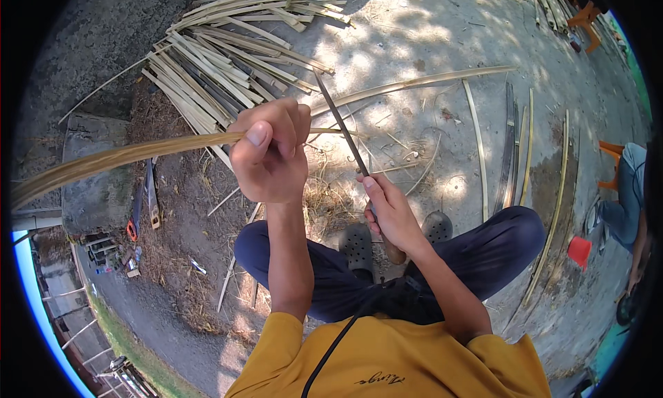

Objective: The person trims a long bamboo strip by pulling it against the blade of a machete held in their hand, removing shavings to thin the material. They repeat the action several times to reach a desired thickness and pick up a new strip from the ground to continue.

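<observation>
My left hand (271, 153) is closed around a long bamboo strip (138, 151), thumb on top. The strip bends away to the left rim, and its short end comes out past my fingers to the right. In my right hand (394, 215) is a long, narrow-bladed knife (338, 118), its blade slanting up and to the left. The wooden handle (394, 251) shows below my fist. The strip's short end meets the blade around its middle; whether they touch, I cannot tell.
Split bamboo strips (214, 73) lie heaped at the far left, with thin shavings (328, 194) nearer. Loose strips (476, 146) lie to the right. Saws (151, 197) rest beside a concrete block (97, 173). A red container (579, 253) stands near another person (625, 197).
</observation>
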